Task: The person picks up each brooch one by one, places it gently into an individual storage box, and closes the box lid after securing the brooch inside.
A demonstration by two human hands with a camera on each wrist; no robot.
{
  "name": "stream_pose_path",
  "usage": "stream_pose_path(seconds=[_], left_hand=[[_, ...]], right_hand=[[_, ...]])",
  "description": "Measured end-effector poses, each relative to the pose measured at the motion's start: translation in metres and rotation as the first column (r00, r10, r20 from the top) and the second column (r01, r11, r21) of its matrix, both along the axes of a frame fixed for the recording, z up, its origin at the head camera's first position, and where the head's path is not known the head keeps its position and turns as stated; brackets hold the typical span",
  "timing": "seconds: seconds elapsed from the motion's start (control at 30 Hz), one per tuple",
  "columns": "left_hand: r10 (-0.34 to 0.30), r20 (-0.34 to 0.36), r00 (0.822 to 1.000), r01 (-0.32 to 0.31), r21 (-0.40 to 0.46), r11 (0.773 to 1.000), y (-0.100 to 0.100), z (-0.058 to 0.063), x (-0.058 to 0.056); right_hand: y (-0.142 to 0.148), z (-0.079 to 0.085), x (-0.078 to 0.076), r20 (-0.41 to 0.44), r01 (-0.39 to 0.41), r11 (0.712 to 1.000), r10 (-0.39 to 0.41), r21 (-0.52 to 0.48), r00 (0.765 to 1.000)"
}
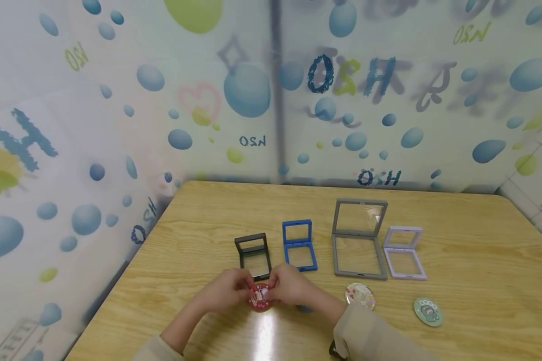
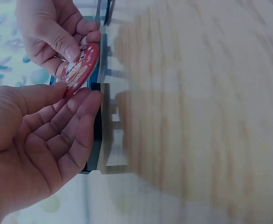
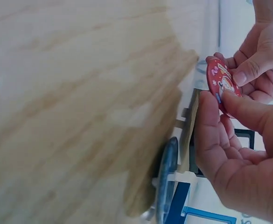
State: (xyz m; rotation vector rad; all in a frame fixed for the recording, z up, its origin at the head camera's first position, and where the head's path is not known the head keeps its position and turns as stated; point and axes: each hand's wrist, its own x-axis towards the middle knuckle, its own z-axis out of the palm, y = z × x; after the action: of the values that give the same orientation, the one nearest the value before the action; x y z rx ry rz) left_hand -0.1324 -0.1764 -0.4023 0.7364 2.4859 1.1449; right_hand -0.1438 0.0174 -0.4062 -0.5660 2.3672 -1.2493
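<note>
A round red badge (image 1: 260,297) with a printed picture is held up between both hands, just in front of the small black stand frame (image 1: 255,256). My left hand (image 1: 226,290) pinches its left edge between thumb and fingers. On the opposite edge my right hand (image 1: 293,286) pinches it too. In the left wrist view the badge (image 2: 84,67) is tilted, its printed face partly covered by the thumbs. The right wrist view shows both thumbs on the badge's face (image 3: 215,77). Below the right hand a bluish badge (image 1: 304,308) lies mostly hidden.
Behind the hands stand a blue frame (image 1: 300,244), a larger grey frame (image 1: 359,234) and a lavender frame (image 1: 404,248), all opened up. A floral badge (image 1: 359,294) and a green badge (image 1: 428,312) lie on the wooden table (image 1: 488,281). A patterned curtain (image 1: 298,125) borders the back.
</note>
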Motion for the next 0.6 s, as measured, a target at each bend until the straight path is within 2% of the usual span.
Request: stream_pose_path(seconds=[0.2, 0.33, 0.47, 0.6], left_hand=[[0.084, 0.039, 0.996, -0.086, 0.045, 0.995, -0.001, 0.001, -0.001], [0.175, 0.070, 0.982, -0.181, 0.086, 0.980, 0.000, 0.000, -0.002], [0.306, 0.101, 0.946, -0.318, 0.128, 0.939, 0.003, -0.001, -0.005], [0.427, 0.125, 0.895, -0.443, 0.144, 0.885, 0.006, 0.000, -0.009]], right_hand=[[-0.001, 0.002, -0.007, 0.081, 0.068, 0.995, -0.062, -0.071, 0.995], [-0.003, 0.003, -0.013, 0.122, 0.118, 0.988, -0.106, -0.100, 0.987], [-0.008, 0.004, -0.018, 0.140, 0.174, 0.979, -0.159, -0.104, 0.977], [-0.013, 0.004, -0.024, 0.151, 0.229, 0.966, -0.211, -0.119, 0.966]])
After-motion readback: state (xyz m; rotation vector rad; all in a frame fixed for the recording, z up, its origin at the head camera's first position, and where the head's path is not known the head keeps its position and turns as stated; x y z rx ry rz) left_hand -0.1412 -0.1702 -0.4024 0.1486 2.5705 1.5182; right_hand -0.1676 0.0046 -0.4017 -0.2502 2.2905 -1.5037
